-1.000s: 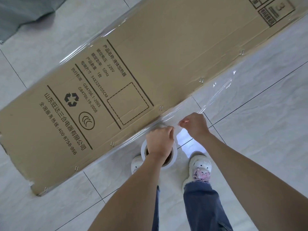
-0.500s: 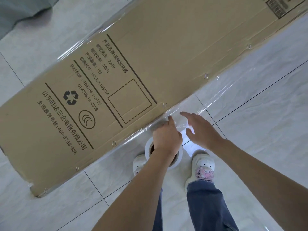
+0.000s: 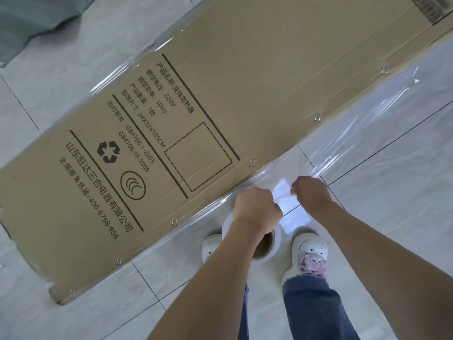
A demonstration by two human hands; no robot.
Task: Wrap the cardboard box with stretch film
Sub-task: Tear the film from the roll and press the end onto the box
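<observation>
Clear stretch film [image 3: 362,133], released half a second ago, is pinched again by curled left hand [image 3: 256,208] and right hand [image 3: 310,193] beside the cardboard box [image 3: 220,119], likely for tearing.

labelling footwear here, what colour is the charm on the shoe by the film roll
Pink, on a white shoe; the charm shows best in the head view, right of the film roll.

My arms [image 3: 367,244] are bare, without sleeves. I wear blue jeans [image 3: 311,305] with frayed hems. My white shoes [image 3: 309,251] have a pink charm [image 3: 311,262].
</observation>
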